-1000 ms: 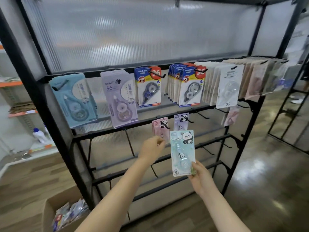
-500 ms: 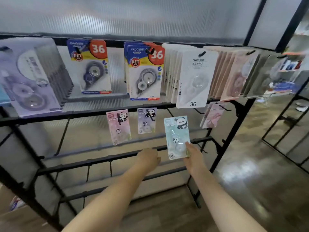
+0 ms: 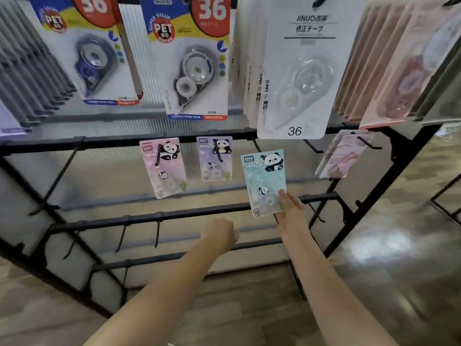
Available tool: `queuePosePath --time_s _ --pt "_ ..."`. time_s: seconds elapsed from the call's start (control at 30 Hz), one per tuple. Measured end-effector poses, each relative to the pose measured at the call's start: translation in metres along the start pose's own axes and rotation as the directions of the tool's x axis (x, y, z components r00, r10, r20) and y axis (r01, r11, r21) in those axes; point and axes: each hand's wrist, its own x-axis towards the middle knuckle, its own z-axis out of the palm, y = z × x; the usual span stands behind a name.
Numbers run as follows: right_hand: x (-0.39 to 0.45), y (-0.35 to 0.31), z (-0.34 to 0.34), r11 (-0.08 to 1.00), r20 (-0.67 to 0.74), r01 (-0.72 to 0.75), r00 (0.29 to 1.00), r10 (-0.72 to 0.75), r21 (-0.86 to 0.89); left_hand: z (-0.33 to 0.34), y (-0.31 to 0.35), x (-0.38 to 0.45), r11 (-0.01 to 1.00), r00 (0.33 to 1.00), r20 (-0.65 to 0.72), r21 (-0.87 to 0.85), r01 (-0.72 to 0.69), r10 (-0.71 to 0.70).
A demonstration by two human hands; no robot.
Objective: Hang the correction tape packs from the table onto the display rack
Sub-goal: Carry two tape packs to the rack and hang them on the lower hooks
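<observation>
Below the second rail of the display rack (image 3: 149,142), the right hand (image 3: 290,216) pinches the blue panda pack (image 3: 264,181) at its lower corner; the left hand (image 3: 219,234) is clenched, empty. Its hanging hole is hard to see.

A glossy brown floor (image 3: 389,258) shows bright glare patches at the right. Paler wood-look planks (image 3: 224,308) lie under the frame. A ribbed translucent panel (image 3: 107,171) stands behind the bars.
</observation>
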Motion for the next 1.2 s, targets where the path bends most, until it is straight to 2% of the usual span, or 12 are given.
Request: queuePosePath --time_s 0.07,0.2,0.37,0.5,0.67,0.77,0.8,0.9,0.93,1.0,1.07,1.2 --pt "0.004 0.001 -0.003 1.0 0.008 0.029 1.0 -0.029 0.008 0.0 -0.002 0.007 1.0 1.0 0.004 0.003 0.008 -0.008" --pt "0.013 0.008 -0.009 0.996 0.023 0.085 0.996 -0.085 0.003 -0.012 -0.006 0.019 1.0 0.997 -0.071 -0.007 0.021 -0.022" --pt "0.035 0.019 0.019 0.996 0.027 0.074 0.997 -0.073 -0.043 -0.021 -0.016 0.029 0.999 0.985 -0.173 0.035 -0.018 0.024" --pt "0.067 0.022 0.045 0.977 0.056 0.098 0.994 -0.089 -0.19 -0.019 -0.023 0.034 1.0 0.98 -0.199 0.006 0.005 -0.003" --pt "0.087 0.019 0.056 0.903 0.02 0.149 0.988 -0.155 -0.404 -0.009 -0.03 0.022 0.997 0.98 -0.19 -0.045 0.054 -0.062" --pt "0.079 0.035 0.044 0.901 -0.106 0.068 0.987 -0.125 -0.429 -0.005 -0.041 0.003 0.994 0.979 -0.185 -0.078 0.075 -0.089" --pt "0.068 0.045 0.037 0.87 -0.132 0.014 0.987 -0.091 -0.493 -0.003 -0.046 -0.005 0.993 0.979 -0.178 -0.086 0.083 -0.097" --pt "0.019 0.09 0.019 0.604 -0.071 -0.021 0.996 -0.058 -0.797 0.007 -0.069 -0.035 0.992 0.977 -0.177 -0.046 0.116 -0.122" --pt "-0.002 0.108 0.017 0.496 0.009 0.033 0.999 -0.05 -0.868 0.01 -0.079 -0.048 0.992 0.975 -0.182 -0.012 0.128 -0.128" --pt "-0.047 0.145 0.025 0.245 0.25 0.233 0.967 0.041 -0.941 0.019 -0.101 -0.083 0.987 0.971 -0.189 0.037 0.154 -0.145" --pt "-0.092 0.178 0.047 0.014 0.413 0.418 0.893 0.181 -0.908 0.03 -0.129 -0.125 0.977 0.962 -0.187 0.039 0.209 -0.198" --pt "-0.205 0.222 0.126 -0.275 0.578 0.702 0.703 0.414 -0.657 0.044 -0.203 -0.24 0.937 0.933 -0.136 0.062 0.343 -0.333"
